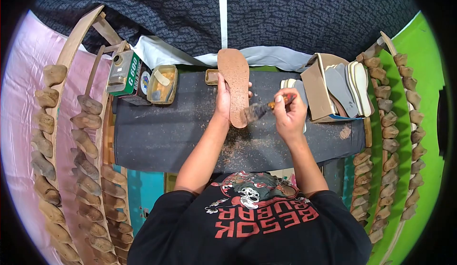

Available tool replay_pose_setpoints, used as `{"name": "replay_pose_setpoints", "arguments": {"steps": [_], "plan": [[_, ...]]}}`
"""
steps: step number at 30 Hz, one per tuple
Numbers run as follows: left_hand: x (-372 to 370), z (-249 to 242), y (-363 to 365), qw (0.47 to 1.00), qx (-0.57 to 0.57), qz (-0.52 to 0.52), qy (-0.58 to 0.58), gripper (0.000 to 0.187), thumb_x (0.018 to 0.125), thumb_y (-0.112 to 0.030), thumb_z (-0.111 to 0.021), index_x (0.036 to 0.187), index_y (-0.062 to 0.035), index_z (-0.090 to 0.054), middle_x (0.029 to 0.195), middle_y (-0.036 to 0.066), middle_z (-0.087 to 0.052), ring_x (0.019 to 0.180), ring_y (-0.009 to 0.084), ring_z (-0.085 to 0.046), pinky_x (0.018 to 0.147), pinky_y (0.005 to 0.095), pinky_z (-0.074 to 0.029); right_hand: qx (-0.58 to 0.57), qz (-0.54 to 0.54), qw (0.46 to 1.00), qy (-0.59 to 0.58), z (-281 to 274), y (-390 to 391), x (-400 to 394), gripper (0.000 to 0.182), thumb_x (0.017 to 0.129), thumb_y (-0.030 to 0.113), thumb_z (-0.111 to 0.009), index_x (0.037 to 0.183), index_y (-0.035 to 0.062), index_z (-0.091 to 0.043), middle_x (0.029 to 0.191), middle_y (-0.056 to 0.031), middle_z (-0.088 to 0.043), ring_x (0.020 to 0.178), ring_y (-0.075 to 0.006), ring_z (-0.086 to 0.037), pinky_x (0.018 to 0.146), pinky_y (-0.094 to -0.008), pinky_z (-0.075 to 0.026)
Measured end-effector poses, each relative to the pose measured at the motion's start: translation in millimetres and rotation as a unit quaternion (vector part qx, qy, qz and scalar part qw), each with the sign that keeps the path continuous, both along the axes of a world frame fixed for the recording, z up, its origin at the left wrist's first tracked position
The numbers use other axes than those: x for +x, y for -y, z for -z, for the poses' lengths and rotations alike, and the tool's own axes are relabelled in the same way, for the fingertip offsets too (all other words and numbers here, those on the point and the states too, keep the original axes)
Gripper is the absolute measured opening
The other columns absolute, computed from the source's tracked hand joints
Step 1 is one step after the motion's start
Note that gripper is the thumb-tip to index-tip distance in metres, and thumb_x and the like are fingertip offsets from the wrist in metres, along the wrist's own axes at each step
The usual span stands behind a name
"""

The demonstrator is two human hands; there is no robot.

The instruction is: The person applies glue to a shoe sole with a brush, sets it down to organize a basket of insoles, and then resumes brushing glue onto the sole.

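My left hand [223, 97] grips a brown, speckled shoe sole [233, 74] from its left side and from beneath, fingertips showing at the right edge. The sole is held upright, broad end away from me and narrow end near me. In my right hand [291, 117] is a brush [259, 111] with an orange and dark handle, fingers closed round it. Its greyish head points left and lies right at the sole's narrow end. Brown crumbs are scattered on the dark table cover [162, 141] below both hands.
A cardboard box [319, 91] of grey and cream soles stands at the right, with more soles [291, 84] beside it. At the left are a green-and-silver can [128, 77] and a yellowish tub [162, 85]. A small container [211, 77] sits behind my left hand. Racks of wooden shoe lasts [85, 143] flank both sides.
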State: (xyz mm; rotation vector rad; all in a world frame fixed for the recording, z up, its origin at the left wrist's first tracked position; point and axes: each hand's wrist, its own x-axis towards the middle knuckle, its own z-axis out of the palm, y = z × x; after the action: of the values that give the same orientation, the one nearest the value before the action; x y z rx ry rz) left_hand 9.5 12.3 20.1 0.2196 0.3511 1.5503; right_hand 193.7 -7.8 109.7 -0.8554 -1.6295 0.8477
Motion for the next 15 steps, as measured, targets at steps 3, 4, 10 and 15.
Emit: {"name": "replay_pose_setpoints", "arguments": {"steps": [3,4,10,15], "plan": [[6,-1,-1,0.999,-0.03,-0.007,-0.024,0.073,0.098,-0.074,-0.031,0.12,-0.0118,-0.062,0.091,0.014,-0.068,0.069,0.0244,-0.064,0.063,0.0367,-0.059,0.008,0.023,0.999,-0.024,-5,-7,-4,0.006,0.095,0.006,-0.062,0.095,0.0006,-0.06,0.078,-0.003,-0.064,0.068,-0.0064,-0.057,0.062,-0.0238,-0.047],[6,-1,-1,0.999,-0.03,-0.014,-0.039,0.072,0.098,-0.073,-0.031,0.121,-0.0119,-0.062,0.091,0.014,-0.068,0.069,0.0245,-0.065,0.063,0.0371,-0.059,0.009,0.023,0.999,-0.025,-4,-6,-3,0.006,0.095,0.006,-0.062,0.095,0.0006,-0.06,0.078,-0.003,-0.064,0.068,-0.0064,-0.057,0.062,-0.0238,-0.047],[-3,3,-2,1.0,0.02,-0.019,0.009,0.071,0.1,-0.07,-0.031,0.124,-0.0108,-0.061,0.095,0.011,-0.069,0.083,0.0215,-0.069,0.069,0.0374,-0.06,0.034,-0.015,0.999,0.036,-6,11,7,0.006,0.095,0.005,-0.061,0.097,0.0002,-0.059,0.075,-0.0027,-0.062,0.064,-0.0067,-0.055,0.059,-0.0247,-0.047],[7,0,0,1.0,0.005,-0.013,-0.025,0.071,0.1,-0.071,-0.031,0.124,-0.0112,-0.061,0.098,0.01,-0.07,0.086,0.0211,-0.069,0.07,0.0377,-0.06,0.101,0.056,0.993,0.003,-2,-4,0,0.007,0.095,0.006,-0.062,0.099,0.0004,-0.059,0.074,-0.0028,-0.062,0.062,-0.0069,-0.054,0.057,-0.0245,-0.046]]}}
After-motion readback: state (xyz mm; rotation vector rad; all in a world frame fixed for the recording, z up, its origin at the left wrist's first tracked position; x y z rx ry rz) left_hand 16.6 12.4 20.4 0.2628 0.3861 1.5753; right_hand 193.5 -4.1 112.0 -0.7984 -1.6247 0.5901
